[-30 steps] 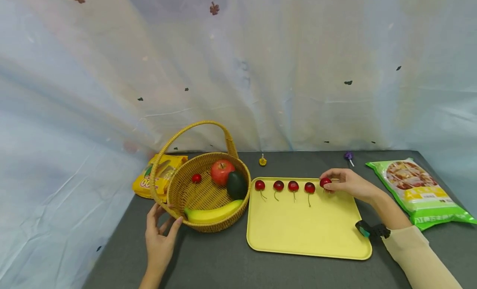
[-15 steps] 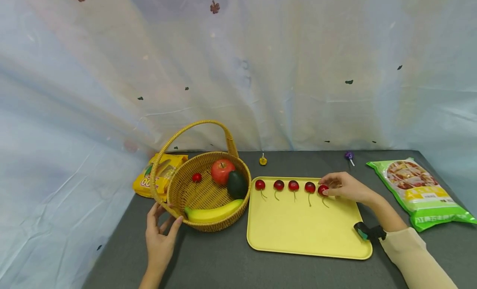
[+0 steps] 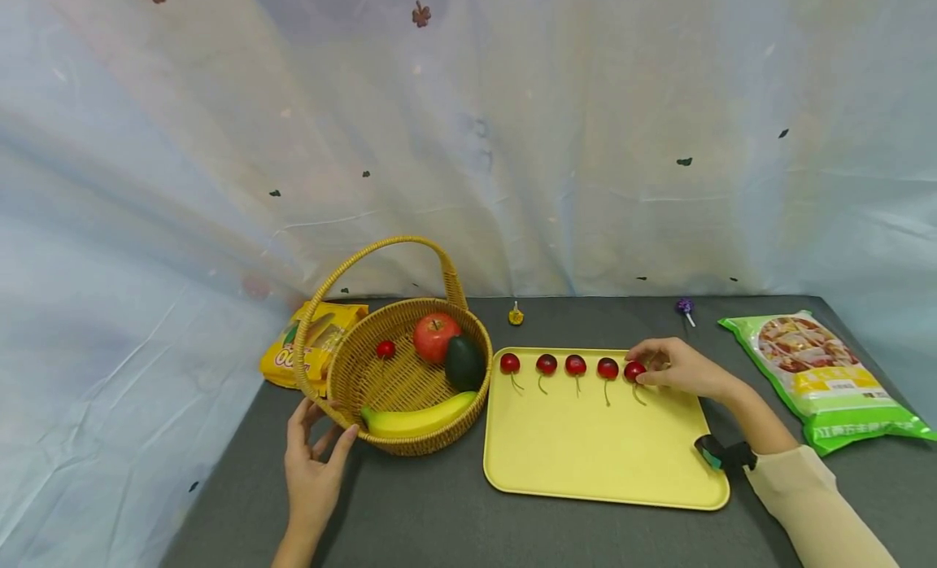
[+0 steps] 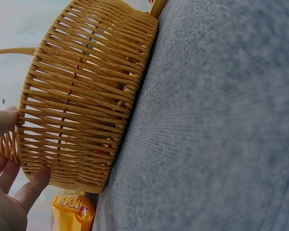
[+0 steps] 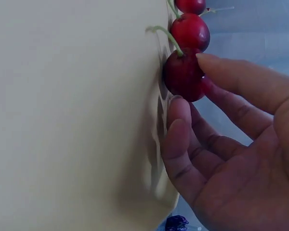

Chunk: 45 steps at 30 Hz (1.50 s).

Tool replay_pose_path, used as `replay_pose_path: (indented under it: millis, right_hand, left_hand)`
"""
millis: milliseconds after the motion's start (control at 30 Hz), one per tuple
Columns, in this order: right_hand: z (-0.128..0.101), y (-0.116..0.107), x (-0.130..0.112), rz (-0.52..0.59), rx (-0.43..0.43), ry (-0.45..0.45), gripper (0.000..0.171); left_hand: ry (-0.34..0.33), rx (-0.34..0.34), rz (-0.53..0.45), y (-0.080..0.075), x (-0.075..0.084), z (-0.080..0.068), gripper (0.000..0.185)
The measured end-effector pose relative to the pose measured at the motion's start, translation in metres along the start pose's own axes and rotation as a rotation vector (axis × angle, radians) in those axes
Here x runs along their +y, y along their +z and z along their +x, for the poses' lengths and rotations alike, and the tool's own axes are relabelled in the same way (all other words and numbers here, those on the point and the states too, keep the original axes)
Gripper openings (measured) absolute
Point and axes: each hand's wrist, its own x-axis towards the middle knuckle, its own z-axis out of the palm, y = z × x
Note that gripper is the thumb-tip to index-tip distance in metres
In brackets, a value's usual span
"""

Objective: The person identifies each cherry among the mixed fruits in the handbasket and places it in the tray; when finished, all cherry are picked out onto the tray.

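A yellow tray [image 3: 607, 462] carries a row of several red cherries along its far edge. My right hand [image 3: 646, 374] pinches the rightmost cherry [image 3: 633, 370], which rests on the tray. In the right wrist view the thumb [image 5: 241, 77] and a finger [image 5: 179, 130] touch this cherry [image 5: 183, 74] from both sides. My left hand [image 3: 322, 436] rests with straight fingers against the near left wall of a wicker basket [image 3: 366, 393]. The left wrist view shows a fingertip [image 4: 38, 178] on the basket's weave [image 4: 82, 96]. The basket holds an apple [image 3: 436, 337], an avocado [image 3: 465, 363], a banana [image 3: 417, 421] and one cherry [image 3: 385, 349].
A yellow snack packet [image 3: 293, 352] lies behind the basket on the left. A green food bag [image 3: 823, 381] lies at the right edge. A small yellow object [image 3: 516, 315] and a purple lollipop [image 3: 685, 308] sit near the draped back cloth. The table is dark grey.
My right hand brought the cherry down and slightly left onto the tray, at the end of the row; its stem now lies on the tray. The left hand has stayed put.
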Motion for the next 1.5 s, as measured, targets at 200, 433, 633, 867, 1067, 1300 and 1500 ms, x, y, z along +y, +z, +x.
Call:
replay_pose_path:
  millis: [200,433,633,867,1067,1300,1500]
  right_hand:
    - [0.003,0.0,-0.001,-0.036,0.017,-0.006,0.035]
    - [0.004,-0.003,-0.01,-0.078,0.05,-0.014,0.032]
    - [0.02,-0.003,-0.034,-0.071,0.104,-0.078,0.028]
    - [0.074,0.024,-0.087,0.022,0.019,-0.195,0.025]
    - [0.126,0.064,-0.138,0.082,-0.124,-0.327,0.027]
    - [0.177,0.115,-0.192,0.105,-0.31,-0.432,0.032]
    - [0.203,0.149,-0.218,0.102,-0.364,-0.395,0.041]
  left_hand:
    - [0.013,0.002,-0.005,-0.001,0.0,0.0,0.073]
    - [0.005,0.001,-0.002,-0.002,-0.001,0.0,0.073]
    - [-0.011,0.006,-0.005,-0.003,0.0,-0.001,0.073]
    - [-0.022,-0.003,-0.005,-0.004,0.0,-0.002,0.071]
    - [-0.008,-0.007,-0.017,-0.004,-0.002,-0.001,0.072]
    - [0.044,-0.012,-0.037,-0.002,-0.008,0.002,0.075]
    - [0.043,-0.01,-0.037,-0.001,-0.007,0.002,0.074]
